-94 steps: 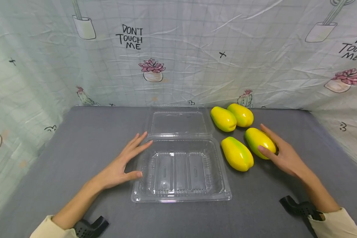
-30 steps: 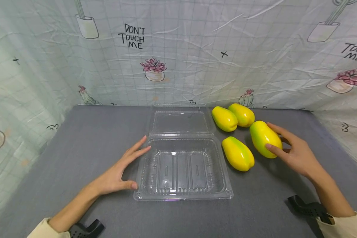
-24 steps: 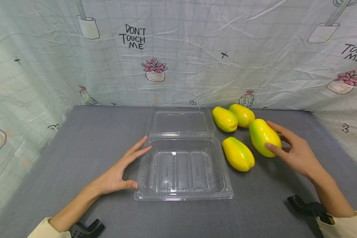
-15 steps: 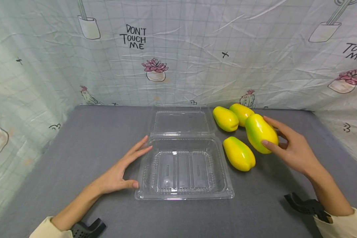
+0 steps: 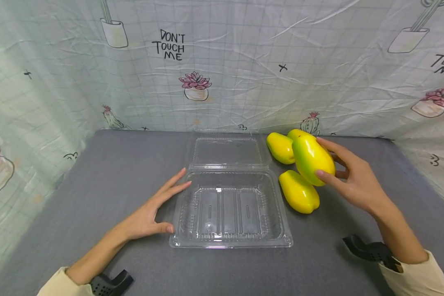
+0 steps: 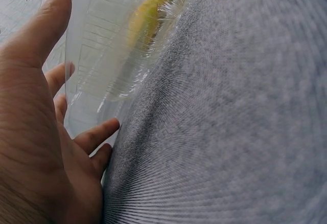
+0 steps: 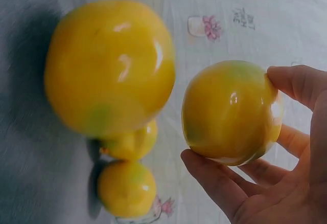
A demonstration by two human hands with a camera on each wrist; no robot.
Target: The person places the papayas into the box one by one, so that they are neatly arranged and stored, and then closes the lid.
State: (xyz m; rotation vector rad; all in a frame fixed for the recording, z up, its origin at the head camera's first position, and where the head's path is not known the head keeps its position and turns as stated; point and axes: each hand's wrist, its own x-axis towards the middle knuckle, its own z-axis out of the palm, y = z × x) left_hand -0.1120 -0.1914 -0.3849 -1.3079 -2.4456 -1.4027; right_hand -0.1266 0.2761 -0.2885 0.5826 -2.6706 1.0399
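Note:
My right hand [image 5: 359, 181] grips a glossy yellow-green papaya [image 5: 312, 158], raised above the table, thumb on its near side and fingers on the far side. In the right wrist view the held papaya [image 7: 230, 111] sits between thumb and fingertips. A papaya [image 5: 297, 195] lies below it, beside the clear plastic clamshell container [image 5: 231, 243]. Farther back lie a papaya [image 5: 279, 146] and one partly hidden papaya [image 5: 295, 133]. The container stands open, with nothing inside. My left hand [image 5: 144, 220] spreads its fingers at the container's left rim; the left wrist view shows fingertips close to the clear wall [image 6: 97, 50].
The container's lid [image 5: 225, 150] lies folded back behind its base. A grey cloth [image 5: 133, 164] covers the table. Behind it hangs a pale curtain [image 5: 237, 70] printed with potted plants and words. Black wrist mounts [image 5: 370, 248] sit on both forearms.
The right hand has lifted the papaya off the table and moved it left, over the others. It now overlaps the front and back papayas in view. The left hand has stayed almost still.

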